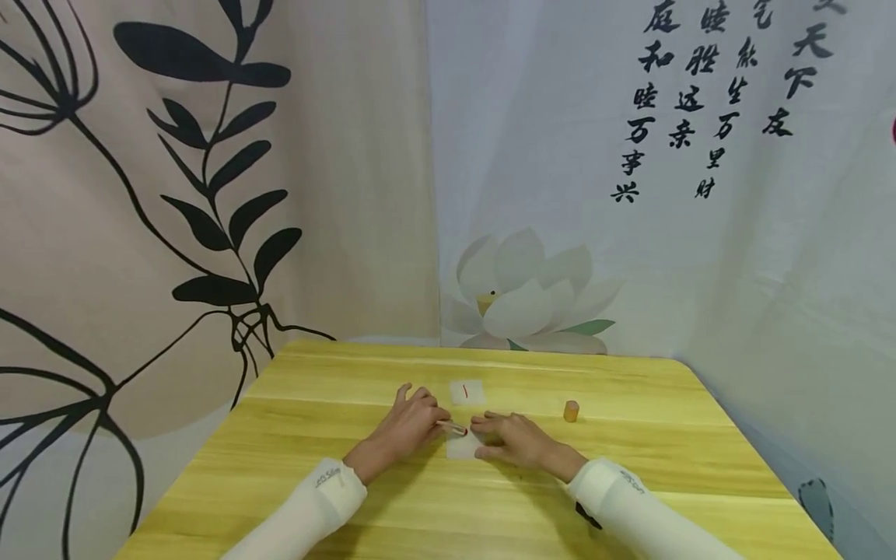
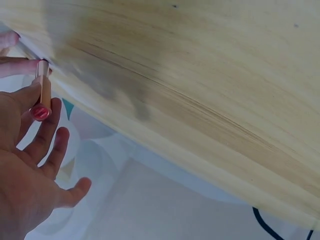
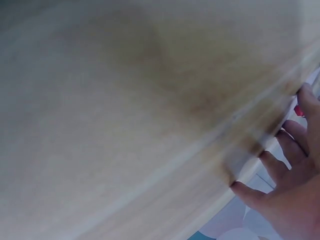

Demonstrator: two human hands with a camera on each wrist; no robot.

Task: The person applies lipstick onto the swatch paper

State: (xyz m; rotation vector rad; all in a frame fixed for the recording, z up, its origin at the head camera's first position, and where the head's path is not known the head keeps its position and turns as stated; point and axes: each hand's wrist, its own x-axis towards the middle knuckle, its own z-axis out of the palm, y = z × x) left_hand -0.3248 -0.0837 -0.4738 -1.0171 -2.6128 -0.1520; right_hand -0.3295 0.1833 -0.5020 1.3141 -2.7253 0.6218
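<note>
My left hand [image 1: 413, 420] pinches a slim lipstick [image 1: 452, 426] between thumb and fingers, its red tip pointing right above a small white sheet of paper [image 1: 459, 448]. In the left wrist view the lipstick [image 2: 45, 92] shows an orange-gold tube and a red round end, while the other fingers spread loosely. Just right of the tip, my right hand [image 1: 519, 442] rests with its fingers at the sheet's right side. The right wrist view shows that hand's fingertips [image 3: 264, 155] touching down at the table surface. Part of the sheet is hidden beneath the hands.
Behind the hands lies another white paper [image 1: 477, 393] with a short red stroke. A small orange-brown cap [image 1: 571, 411] stands to the right on the wooden table [image 1: 336, 389]. Printed cloth [image 1: 364, 194] hangs behind the table's far edge.
</note>
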